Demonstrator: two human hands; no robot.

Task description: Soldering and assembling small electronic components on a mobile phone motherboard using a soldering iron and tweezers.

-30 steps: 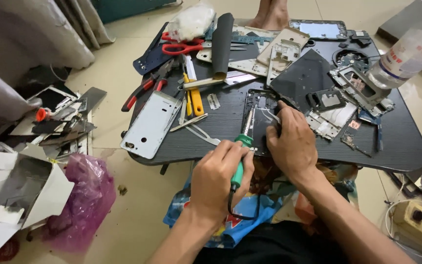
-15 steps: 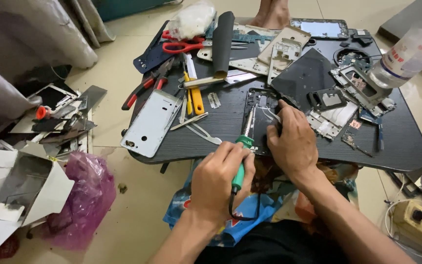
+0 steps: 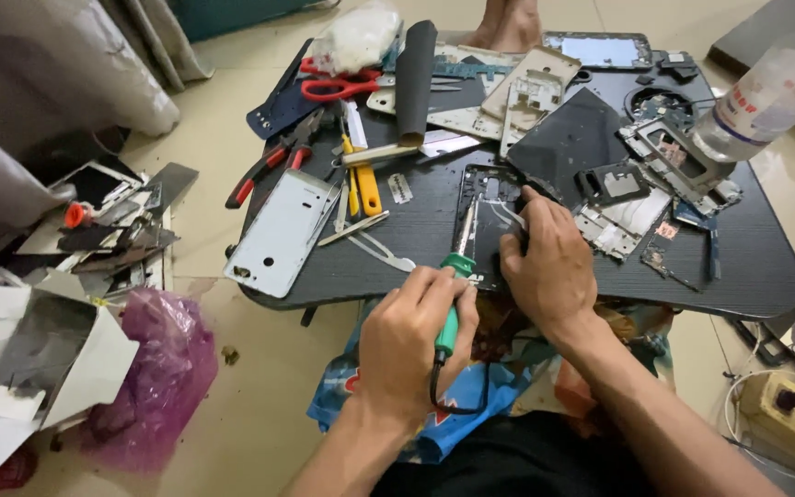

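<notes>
Under both hands (image 3: pixel 545 267) apparently lies the opened phone (image 3: pixel 488 210).

Soldering iron (image 3: pixel 454 304): green plastic grip, bare metal shaft. Low table (image 3: pixel 747 276): matt black, faintly grained top. Phone back cover (image 3: pixel 280 234): smooth, glossy silver-white. Scissors (image 3: pixel 342 86): red glossy plastic handles, metal blades. Bottle (image 3: pixel 770 92): clear plastic. Bag (image 3: pixel 154 373): thin, crinkled purple plastic. Box (image 3: pixel 43 364): matt white cardboard

Lower end of opened phone (image 3: pixel 485 216) hidden under right hand (image 3: pixel 549 267); bottle (image 3: pixel 766 97) cut off at right edge; soldering tip contact possibly obscured.
</notes>
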